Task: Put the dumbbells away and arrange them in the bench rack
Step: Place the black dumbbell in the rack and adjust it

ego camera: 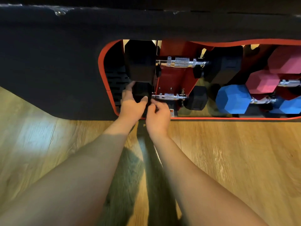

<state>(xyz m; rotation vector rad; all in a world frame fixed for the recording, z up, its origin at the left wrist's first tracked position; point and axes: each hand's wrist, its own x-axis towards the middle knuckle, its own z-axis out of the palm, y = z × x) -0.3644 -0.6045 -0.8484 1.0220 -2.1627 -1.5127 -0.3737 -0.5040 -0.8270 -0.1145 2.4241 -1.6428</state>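
Observation:
A black bench (48, 66) with a red-trimmed opening holds the red rack (172, 77). A large black dumbbell (180, 61) lies on the upper level. Below it lies a smaller black dumbbell (169, 96) with a chrome handle. My left hand (132, 103) wraps around that dumbbell's left head. My right hand (157, 115) is curled at the near end of its handle, touching the same head. Blue dumbbells (232, 99) and pink dumbbells (262, 81) sit in the rack to the right.
Wooden floor (228, 152) runs in front of the bench. A black slotted panel (116, 82) lines the left inside wall of the opening. Both forearms reach in from the bottom of the view.

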